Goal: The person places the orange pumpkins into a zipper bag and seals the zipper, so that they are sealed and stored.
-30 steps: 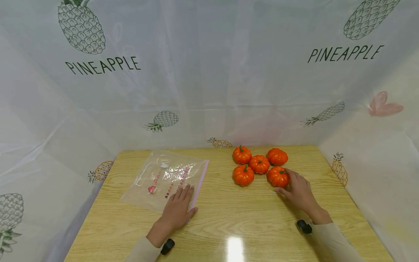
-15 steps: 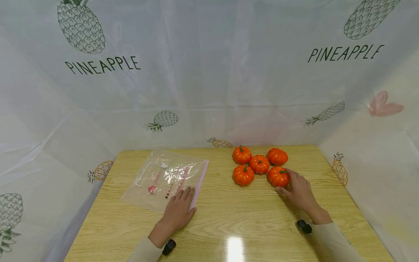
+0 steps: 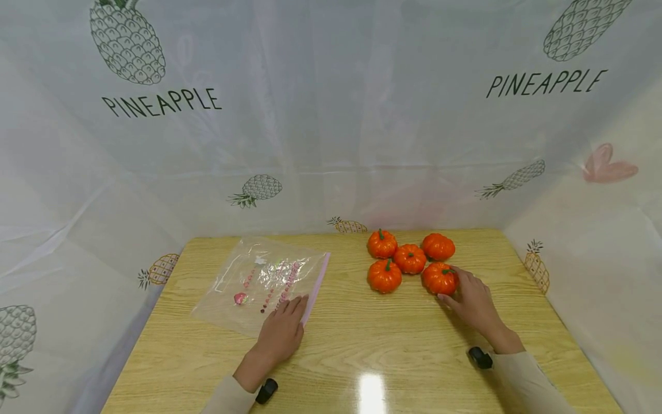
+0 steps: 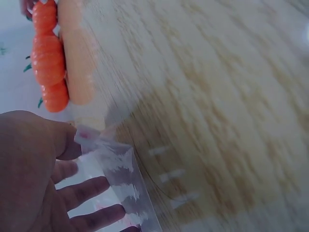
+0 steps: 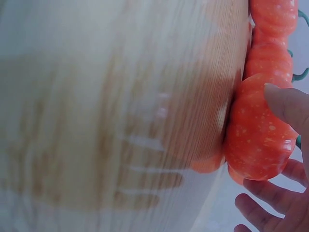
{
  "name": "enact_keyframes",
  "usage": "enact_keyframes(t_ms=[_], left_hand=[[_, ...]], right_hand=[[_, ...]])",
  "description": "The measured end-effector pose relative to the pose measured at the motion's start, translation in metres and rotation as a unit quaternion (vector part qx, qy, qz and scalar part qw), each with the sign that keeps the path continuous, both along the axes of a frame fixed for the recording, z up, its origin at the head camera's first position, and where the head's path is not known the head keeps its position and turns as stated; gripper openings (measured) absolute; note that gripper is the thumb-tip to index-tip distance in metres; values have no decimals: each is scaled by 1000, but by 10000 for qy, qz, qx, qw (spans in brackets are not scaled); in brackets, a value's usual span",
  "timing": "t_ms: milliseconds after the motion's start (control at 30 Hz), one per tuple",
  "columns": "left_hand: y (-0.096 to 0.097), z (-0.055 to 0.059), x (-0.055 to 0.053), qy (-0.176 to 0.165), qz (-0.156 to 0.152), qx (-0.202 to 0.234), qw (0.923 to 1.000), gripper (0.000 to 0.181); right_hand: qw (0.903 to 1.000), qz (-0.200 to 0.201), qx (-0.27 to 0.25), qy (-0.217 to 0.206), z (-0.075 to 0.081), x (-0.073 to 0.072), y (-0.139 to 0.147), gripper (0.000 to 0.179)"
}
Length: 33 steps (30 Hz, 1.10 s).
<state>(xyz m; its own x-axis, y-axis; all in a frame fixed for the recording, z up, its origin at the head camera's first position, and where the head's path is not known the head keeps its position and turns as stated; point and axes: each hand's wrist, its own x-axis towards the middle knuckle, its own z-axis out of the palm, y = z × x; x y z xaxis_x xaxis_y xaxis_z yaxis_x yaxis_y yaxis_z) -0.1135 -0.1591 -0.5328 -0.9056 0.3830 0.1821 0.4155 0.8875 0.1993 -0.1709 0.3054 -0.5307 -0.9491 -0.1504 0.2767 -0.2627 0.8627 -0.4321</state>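
Observation:
My left hand (image 3: pixel 281 335) rests on the near corner of a clear plastic zip bag (image 3: pixel 227 287) with a pink strip and small printed pictures. Its fingers lie fairly straight over the film. In the left wrist view the thumb is right at the corner of the bag (image 4: pixel 116 159). On the right of the table, my right hand (image 3: pixel 473 302) grips the nearest right orange pumpkin (image 3: pixel 439 279) from its right side. Its thumb lies on the near side of that pumpkin (image 5: pixel 258 137), with fingers at the other side, in the right wrist view. The pumpkin stands upright, green stem up.
Several other orange pumpkins (image 3: pixel 384 277) stand close together left of and behind the gripped one. A pale curtain (image 3: pixel 331 115) with pineapple prints surrounds the back and sides of the wood-grain table (image 3: pixel 351 356). A black wrist device (image 3: pixel 480 357) sits at the right cuff.
The left thumb has drawn in towards the fingers at the bag's pink edge, and that hand has shifted slightly. The right hand and the pumpkins look the same.

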Motion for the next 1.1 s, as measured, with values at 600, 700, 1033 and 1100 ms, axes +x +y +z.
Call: enact_keyframes(t_ms=[600,700,1033,1100], left_hand=[[1,-2,-2,621,-187,143,9978,37],[2,-3,-3,599,-34,69,9982,35],[0,-5,-6,716,437,57,9965,42],[-1,-5,-6,713,516,78,9961,45]], right_hand=[[10000,22,-42,-74,0,-3,0,78],[10000,45,-54,1,-1,-3,-1,77],[9998,-3,-107,-161,-1,-7,-1,80],[9998,0,-113,-190,-1,-8,-1,80]])
